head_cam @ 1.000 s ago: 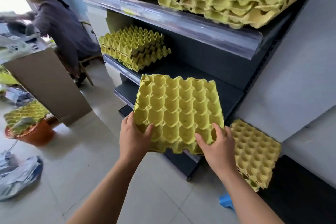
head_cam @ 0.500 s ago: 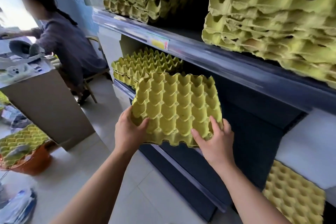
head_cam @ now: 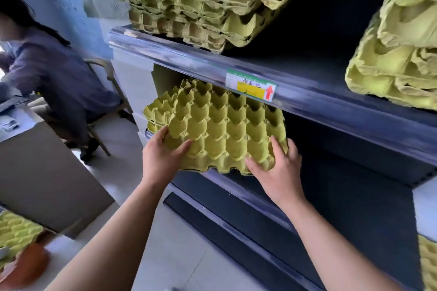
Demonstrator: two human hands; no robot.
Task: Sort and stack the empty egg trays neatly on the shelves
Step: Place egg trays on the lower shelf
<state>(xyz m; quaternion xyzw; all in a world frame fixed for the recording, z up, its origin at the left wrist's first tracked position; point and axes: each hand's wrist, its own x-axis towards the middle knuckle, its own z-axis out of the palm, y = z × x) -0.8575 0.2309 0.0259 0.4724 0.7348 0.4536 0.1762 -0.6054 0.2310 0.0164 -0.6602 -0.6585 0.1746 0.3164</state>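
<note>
I hold a yellow-green egg tray point(head_cam: 224, 130) by its near edge, cups up, with its far end under the upper shelf's lip. My left hand point(head_cam: 163, 156) grips the near left corner, thumb on top. My right hand point(head_cam: 276, 168) grips the near right corner the same way. Behind and to the left of the tray, a low stack of matching trays point(head_cam: 158, 113) sits on the middle shelf point(head_cam: 236, 186). The held tray hides most of that stack.
The upper shelf point(head_cam: 307, 106) carries a tall tray stack point(head_cam: 201, 0) at left and another point(head_cam: 397, 49) at right, plus a price label point(head_cam: 250, 86). A seated person point(head_cam: 52, 73) and a counter point(head_cam: 42, 177) are at left. An orange basin with trays point(head_cam: 21, 243) stands on the floor.
Both hands carried the tray up and forward from the floor area to the middle shelf, and it now overlaps the low stack there. My view moved closer to the shelves.
</note>
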